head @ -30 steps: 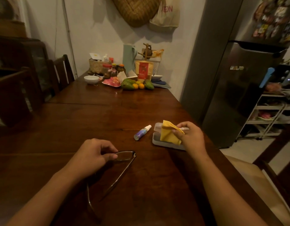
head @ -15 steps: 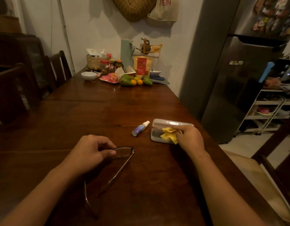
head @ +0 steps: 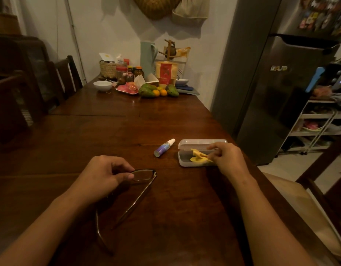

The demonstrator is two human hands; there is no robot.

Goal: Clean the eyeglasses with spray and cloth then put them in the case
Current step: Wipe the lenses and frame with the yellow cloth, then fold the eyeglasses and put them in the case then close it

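My left hand grips the dark-framed eyeglasses by the front, thumb on a lens, with the temples unfolded and trailing toward me over the wooden table. A small purple spray bottle with a white cap lies on its side in the middle. To its right sits the open grey glasses case, lid tipped back. My right hand rests at the case's right end, fingers pinching the crumpled yellow cloth that lies inside the case.
At the table's far end stand a white bowl, a pink plate, green and orange fruit, jars, a woven basket and a pale green jug. A steel fridge and a wire rack are to the right. Dark chairs line the left side.
My right hand has lowered the yellow cloth from above the case down into it, where it now lies crumpled. My left hand with the glasses has stayed in place.
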